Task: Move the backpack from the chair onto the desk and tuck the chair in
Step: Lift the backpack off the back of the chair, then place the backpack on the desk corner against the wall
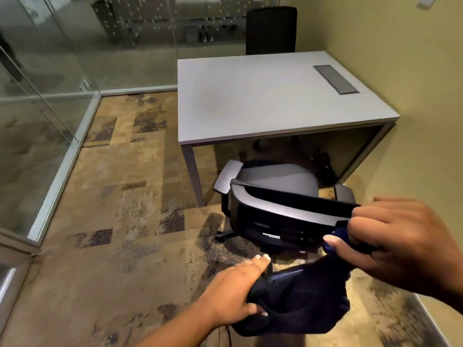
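Low in the frame's centre, both hands grip the dark backpack (pixel 300 294): the left hand (pixel 233 294) clutches its lower-left end, the right hand (pixel 390 236) pinches its upper-right end. Its long axis slants up toward the right, above the carpet, nearer than the chair (pixel 280 194) and desk (pixel 250 101).

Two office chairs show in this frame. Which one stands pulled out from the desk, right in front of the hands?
The near chair, its backrest just beyond the hands gripping the dark backpack. The far chair stands behind the desk, on its opposite side.
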Demonstrator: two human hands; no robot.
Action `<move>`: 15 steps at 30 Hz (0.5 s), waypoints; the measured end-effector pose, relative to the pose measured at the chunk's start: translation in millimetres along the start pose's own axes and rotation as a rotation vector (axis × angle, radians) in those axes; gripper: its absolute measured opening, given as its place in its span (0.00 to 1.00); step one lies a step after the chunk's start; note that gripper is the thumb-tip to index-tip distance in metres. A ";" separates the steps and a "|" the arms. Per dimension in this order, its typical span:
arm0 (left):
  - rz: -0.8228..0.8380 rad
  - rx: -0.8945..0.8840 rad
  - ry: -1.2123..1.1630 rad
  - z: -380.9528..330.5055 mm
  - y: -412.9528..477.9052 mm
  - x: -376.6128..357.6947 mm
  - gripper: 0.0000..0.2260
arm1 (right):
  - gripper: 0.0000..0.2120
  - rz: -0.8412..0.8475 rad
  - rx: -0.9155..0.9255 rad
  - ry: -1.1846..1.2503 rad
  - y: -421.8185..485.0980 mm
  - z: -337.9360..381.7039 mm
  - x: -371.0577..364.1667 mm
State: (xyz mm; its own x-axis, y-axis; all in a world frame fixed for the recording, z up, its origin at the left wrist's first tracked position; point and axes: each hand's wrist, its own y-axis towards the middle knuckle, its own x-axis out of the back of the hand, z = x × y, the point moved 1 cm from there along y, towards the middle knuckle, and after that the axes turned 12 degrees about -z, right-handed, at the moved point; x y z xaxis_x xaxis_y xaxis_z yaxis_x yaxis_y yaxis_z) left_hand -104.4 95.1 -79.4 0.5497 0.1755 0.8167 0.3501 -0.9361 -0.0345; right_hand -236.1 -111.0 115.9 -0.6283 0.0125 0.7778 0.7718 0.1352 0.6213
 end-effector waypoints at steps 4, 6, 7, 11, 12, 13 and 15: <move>-0.139 -0.041 -0.092 -18.6 4.3 -1.2 0.29 | 0.21 -0.047 -0.068 -0.020 -12.7 -7.1 30.0; -0.184 -0.071 -0.145 -27.2 6.4 -0.4 0.26 | 0.22 -0.047 -0.093 -0.044 -19.1 -9.7 46.4; -0.204 -0.090 -0.168 -31.8 8.1 0.4 0.25 | 0.23 -0.045 -0.119 -0.059 -22.0 -12.0 54.3; -0.313 -0.177 -0.238 -58.0 18.2 13.0 0.24 | 0.20 -0.040 -0.333 -0.086 -41.1 -38.3 77.9; -0.342 -0.182 -0.256 -65.1 20.8 17.6 0.23 | 0.20 -0.043 -0.363 -0.072 -46.5 -44.7 83.2; -0.370 -0.188 -0.264 -71.3 23.2 21.6 0.23 | 0.20 -0.052 -0.379 -0.061 -51.9 -50.8 87.5; -0.410 -0.199 -0.268 -83.0 26.0 30.0 0.22 | 0.18 -0.101 -0.419 -0.029 -63.6 -58.4 95.8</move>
State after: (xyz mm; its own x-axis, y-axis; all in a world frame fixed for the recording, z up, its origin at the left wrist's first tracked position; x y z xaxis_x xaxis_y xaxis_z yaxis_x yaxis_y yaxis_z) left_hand -141.8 50.7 -8.0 0.5816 0.5867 0.5634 0.4407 -0.8095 0.3881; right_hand -339.7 -176.2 156.5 -0.7004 0.0484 0.7121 0.6757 -0.2764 0.6833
